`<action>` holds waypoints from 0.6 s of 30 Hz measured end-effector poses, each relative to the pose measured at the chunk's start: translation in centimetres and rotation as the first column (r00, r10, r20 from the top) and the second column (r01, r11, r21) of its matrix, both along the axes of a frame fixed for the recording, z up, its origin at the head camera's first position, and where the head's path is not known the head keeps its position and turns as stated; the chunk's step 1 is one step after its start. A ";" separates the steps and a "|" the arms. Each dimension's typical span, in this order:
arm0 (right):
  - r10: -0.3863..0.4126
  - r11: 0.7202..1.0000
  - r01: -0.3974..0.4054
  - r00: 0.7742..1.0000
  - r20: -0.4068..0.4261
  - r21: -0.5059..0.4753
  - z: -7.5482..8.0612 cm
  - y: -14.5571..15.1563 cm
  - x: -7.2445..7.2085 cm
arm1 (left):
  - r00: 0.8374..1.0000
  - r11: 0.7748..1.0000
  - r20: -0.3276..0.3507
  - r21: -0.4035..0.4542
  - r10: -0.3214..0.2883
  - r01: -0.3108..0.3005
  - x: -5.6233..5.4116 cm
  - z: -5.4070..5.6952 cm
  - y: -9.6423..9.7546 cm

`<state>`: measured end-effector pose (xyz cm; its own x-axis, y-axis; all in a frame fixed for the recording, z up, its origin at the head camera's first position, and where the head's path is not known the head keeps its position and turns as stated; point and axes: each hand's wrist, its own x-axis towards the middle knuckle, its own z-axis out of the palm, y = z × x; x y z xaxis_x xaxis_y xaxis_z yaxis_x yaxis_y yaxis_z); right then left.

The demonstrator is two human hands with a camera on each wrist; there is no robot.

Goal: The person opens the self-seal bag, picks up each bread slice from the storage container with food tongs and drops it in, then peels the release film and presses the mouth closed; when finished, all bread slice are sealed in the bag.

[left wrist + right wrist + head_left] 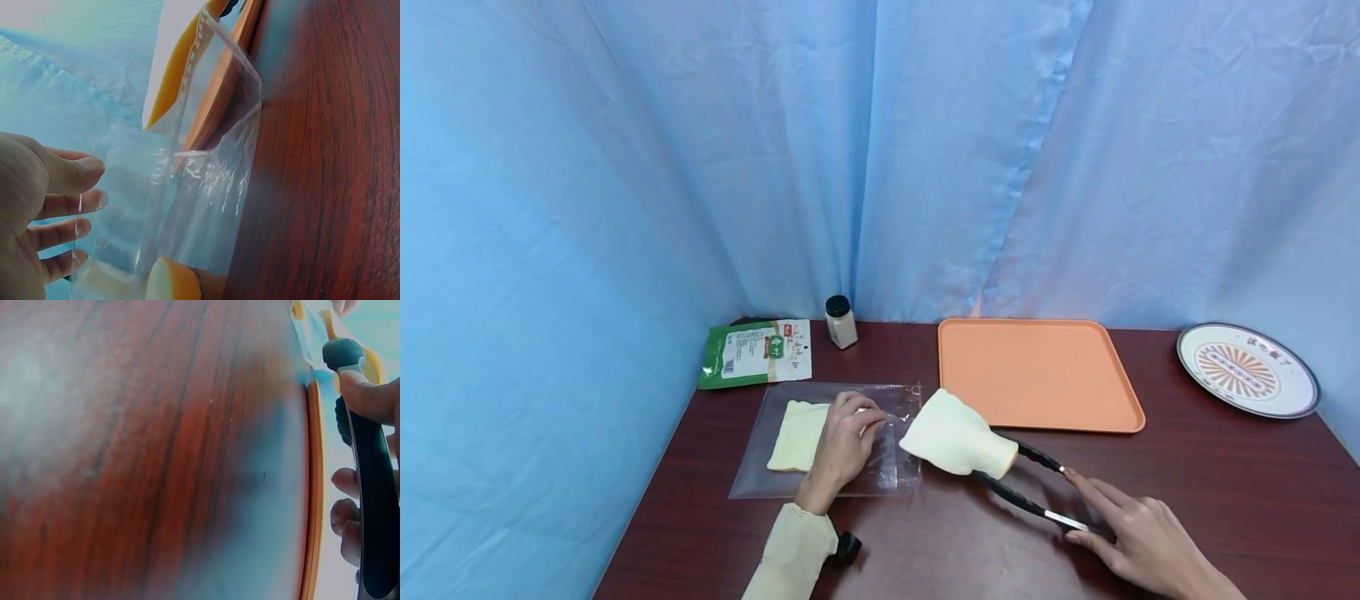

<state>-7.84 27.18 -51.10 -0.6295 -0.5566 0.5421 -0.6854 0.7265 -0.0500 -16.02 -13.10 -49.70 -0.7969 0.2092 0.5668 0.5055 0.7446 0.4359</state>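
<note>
Tongs (1011, 497) hold one bent bread slice (958, 437) at the mouth of the bag (887, 479).
Right hand (1142, 533) grips the tongs; left hand (844, 437) pinches the bag. If the squeeze loosens, the slice may slip.

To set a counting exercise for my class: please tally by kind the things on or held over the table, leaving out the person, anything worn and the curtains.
Bread slices: 2
Clear bag: 1
Tongs: 1
Orange tray: 1
Plate: 1
Black-capped jar: 1
Green-and-white packet: 1
Total: 8
</note>
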 end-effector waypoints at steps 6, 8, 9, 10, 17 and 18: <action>0.021 1.000 -0.021 1.000 0.007 0.019 0.0 -0.6 -0.3 | 1.000 1.000 0.002 0.004 -0.002 0.002 0.0 0.0 0.0; 0.027 0.999 -0.028 1.000 0.016 0.024 0.0 -0.8 -0.4 | 1.000 1.000 0.005 0.008 -0.001 0.001 0.0 0.1 0.0; 0.032 0.999 -0.032 0.999 0.021 0.024 0.0 -0.9 -0.5 | 1.000 1.000 0.004 0.009 -0.002 0.002 0.0 0.1 0.0; 0.037 0.999 -0.038 0.999 0.026 0.023 -0.1 -1.0 -0.5 | 1.000 1.000 0.005 0.010 -0.002 0.002 0.0 0.1 0.0; 0.085 0.996 -0.086 0.995 0.053 0.029 -0.2 -1.9 -1.6 | 1.000 1.000 0.010 0.023 -0.012 0.012 0.0 0.0 -0.1; 0.091 0.995 -0.093 0.994 0.058 0.031 -0.3 -2.1 -1.9 | 1.000 1.000 0.006 0.025 -0.013 0.013 0.0 -0.1 -0.1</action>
